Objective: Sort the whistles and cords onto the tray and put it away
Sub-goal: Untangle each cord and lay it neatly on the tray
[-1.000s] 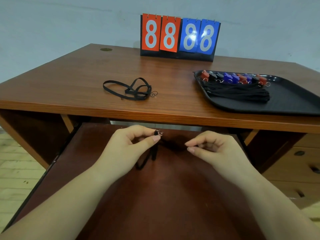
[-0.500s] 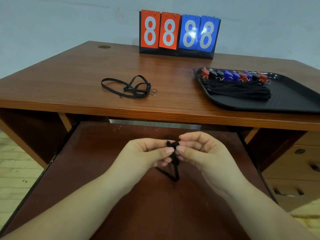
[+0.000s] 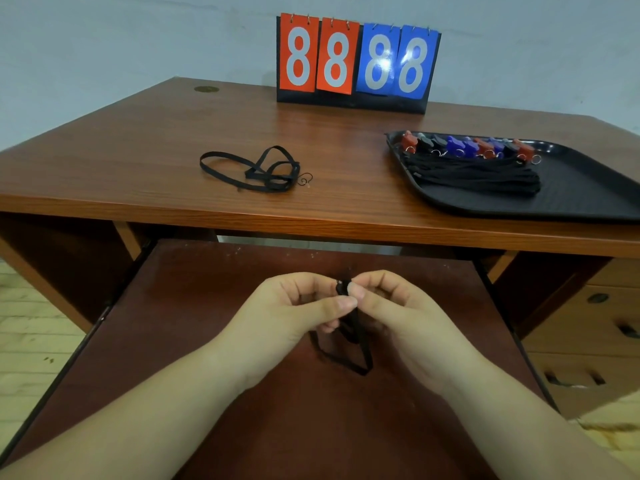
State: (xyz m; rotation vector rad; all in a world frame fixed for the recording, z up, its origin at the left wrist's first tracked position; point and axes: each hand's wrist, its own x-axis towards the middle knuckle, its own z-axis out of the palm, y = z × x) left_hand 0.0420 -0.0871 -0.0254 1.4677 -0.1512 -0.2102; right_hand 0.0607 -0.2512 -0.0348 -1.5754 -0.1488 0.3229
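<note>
Over the pulled-out lower shelf, my left hand (image 3: 298, 310) and my right hand (image 3: 398, 313) meet fingertip to fingertip, both pinching the top end of a black cord (image 3: 358, 355). Its folded loop dangles below my fingers. A second black cord (image 3: 252, 169) with a small metal ring lies loose on the desk top. The black tray (image 3: 588, 188) sits at the right of the desk. It holds a row of red, black and blue whistles (image 3: 464, 147) along its far edge, with a bundle of black cords (image 3: 474, 174) laid in front of them.
A flip scoreboard (image 3: 356, 60) showing 88 in red and 88 in blue stands at the back of the wooden desk (image 3: 138, 150). The dark pull-out shelf (image 3: 207, 299) extends under the desk toward me. Wooden drawers (image 3: 595, 327) are at the lower right.
My right hand has come in from the right to meet my left hand and has taken hold of the cord's end. Both hands now grip it together, slightly lower.
</note>
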